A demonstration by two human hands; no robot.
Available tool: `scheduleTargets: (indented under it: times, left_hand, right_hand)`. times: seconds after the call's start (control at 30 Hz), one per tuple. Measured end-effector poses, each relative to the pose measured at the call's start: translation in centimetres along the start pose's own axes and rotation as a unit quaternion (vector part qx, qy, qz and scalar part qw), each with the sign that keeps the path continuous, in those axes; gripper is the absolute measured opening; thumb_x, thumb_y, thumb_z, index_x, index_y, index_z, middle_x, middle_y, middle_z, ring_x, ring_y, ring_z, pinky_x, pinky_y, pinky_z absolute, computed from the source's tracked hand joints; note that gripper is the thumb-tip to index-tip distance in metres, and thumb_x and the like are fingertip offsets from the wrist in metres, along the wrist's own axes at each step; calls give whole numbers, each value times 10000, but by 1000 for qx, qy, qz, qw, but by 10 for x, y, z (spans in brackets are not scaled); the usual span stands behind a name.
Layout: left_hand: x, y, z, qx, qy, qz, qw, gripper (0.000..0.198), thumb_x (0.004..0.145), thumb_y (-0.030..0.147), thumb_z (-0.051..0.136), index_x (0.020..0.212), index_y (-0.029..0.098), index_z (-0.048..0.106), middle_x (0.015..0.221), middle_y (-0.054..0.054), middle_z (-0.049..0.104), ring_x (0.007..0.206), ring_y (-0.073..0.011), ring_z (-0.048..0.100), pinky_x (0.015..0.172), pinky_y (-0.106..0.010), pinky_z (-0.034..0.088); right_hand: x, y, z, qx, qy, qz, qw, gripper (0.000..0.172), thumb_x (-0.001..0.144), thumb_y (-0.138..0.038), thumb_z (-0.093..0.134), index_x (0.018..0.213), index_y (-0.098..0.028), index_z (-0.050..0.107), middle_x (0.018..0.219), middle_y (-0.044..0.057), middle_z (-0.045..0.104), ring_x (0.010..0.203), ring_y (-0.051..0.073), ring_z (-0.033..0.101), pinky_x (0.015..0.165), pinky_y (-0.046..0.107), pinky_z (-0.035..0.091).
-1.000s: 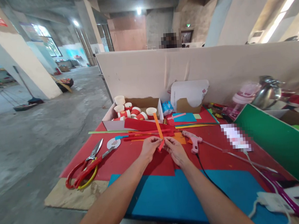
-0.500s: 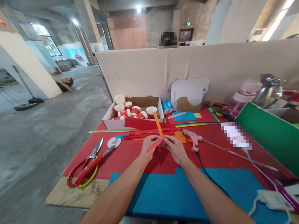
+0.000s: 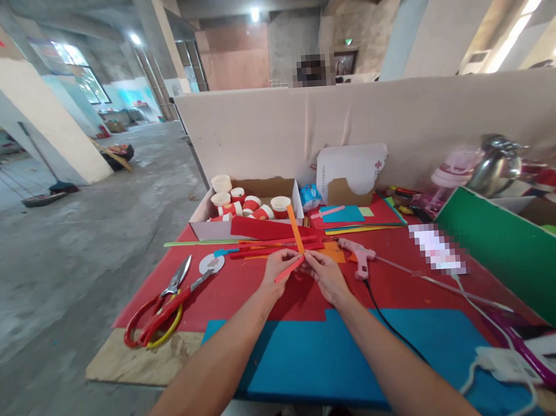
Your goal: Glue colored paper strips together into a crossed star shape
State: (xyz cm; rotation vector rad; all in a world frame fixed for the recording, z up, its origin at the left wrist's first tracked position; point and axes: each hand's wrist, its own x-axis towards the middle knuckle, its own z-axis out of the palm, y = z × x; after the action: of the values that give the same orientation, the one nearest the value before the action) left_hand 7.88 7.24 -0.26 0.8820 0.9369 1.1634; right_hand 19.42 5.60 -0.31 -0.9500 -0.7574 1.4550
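Note:
Over the red table covering, my left hand (image 3: 280, 272) and my right hand (image 3: 326, 273) meet at their fingertips. Between them they pinch the joint of two narrow strips. An orange strip (image 3: 295, 226) points up and away from the fingers. The other, a pinkish-red strip (image 3: 289, 269), slants down to the left across my left hand. Fingertips partly cover the spot where the strips meet. A pink glue gun (image 3: 359, 257) lies to the right of my right hand. Behind the hands are several loose red and orange strips (image 3: 280, 243).
Left of the hands lie red-handled scissors (image 3: 159, 309) and a round white disc (image 3: 212, 263). A box (image 3: 204, 230) of red and white paper cups stands behind. Blue sheets (image 3: 315, 356) cover the near edge. To the right are a green box (image 3: 502, 251) and cables.
The whole view has shifted very slightly. Both hands keep their pinch on the strips, with almost no movement.

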Motion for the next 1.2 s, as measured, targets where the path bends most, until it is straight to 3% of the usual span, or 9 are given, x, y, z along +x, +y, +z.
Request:
scheduleTargets:
  times: [0.4,0.63,0.73,0.87,1.07,1.2]
  left_hand:
    - [-1,-1,1,-4,-9,-7,1000,378,519,414,781,678,94,657,580,-57,624,482,-115,530,450,-231,405]
    - [-9,6,7,-2,-83,51,995,342,567,263,771,875,144,679,857,-78,672,777,-165,605,655,-239,462]
    - [-10,5,10,14,-34,55,998,285,561,251,763,810,156,659,851,-52,654,725,-134,591,621,-227,455]
    - [-6,2,10,-16,29,44,998,240,558,285,752,700,144,618,679,-31,636,611,-122,572,580,-236,446]
    - [-7,5,8,-33,27,32,999,287,511,310,776,673,141,610,648,-36,649,596,-136,587,573,-246,456]
    - [-9,5,8,-17,22,28,999,273,536,322,765,690,146,624,624,-26,639,553,-121,561,533,-233,443]
  right_hand:
    - [1,3,-2,-154,75,-130,977,230,634,-397,683,743,-195,695,669,11,668,613,164,573,641,299,466]
    - [1,2,-3,-136,119,-172,968,260,695,-415,629,816,-190,674,758,26,679,719,179,598,714,309,478]
    - [-1,2,0,-145,122,-183,965,229,699,-387,633,812,-193,682,808,30,689,773,188,609,749,316,476]
    - [-6,0,7,-146,90,-167,971,177,688,-363,646,749,-203,687,743,20,689,696,181,616,733,332,492]
    - [-5,-3,8,-98,50,-113,988,194,621,-370,691,735,-213,686,647,2,668,613,175,601,692,342,509]
    - [-4,-5,5,-133,66,-130,980,172,604,-357,700,696,-212,684,601,-5,650,587,163,583,654,318,500]
